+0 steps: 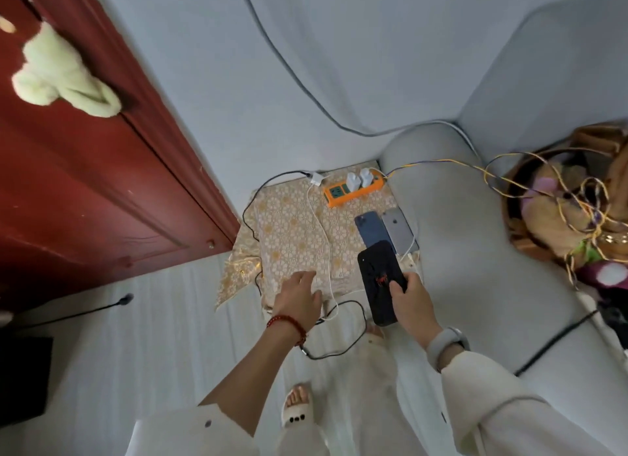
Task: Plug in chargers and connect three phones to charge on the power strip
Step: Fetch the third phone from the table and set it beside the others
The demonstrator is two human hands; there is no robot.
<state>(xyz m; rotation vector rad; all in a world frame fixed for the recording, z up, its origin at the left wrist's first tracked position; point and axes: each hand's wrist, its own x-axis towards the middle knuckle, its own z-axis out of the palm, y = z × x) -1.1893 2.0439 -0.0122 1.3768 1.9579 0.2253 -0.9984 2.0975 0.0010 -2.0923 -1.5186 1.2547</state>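
Over the patterned counter (289,224), right hand (409,301) grips a black phone (380,282).
Left hand (300,299) reaches out, fingers loosely spread, holding nothing; glossy orange power strip (353,192) behind.

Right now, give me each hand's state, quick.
Left hand: open, fingers spread over the patterned cloth, holding nothing.
Right hand: grip closed around the black phone.

A lived-in room of a home. A grey sofa (475,218) fills the right side, beside a dark red wooden door (85,184) with a pale green towel (61,75) hanging on it. A basket of plush toys (560,218) sits on the sofa, and an orange power strip (353,192) lies on a floral cloth (289,224).
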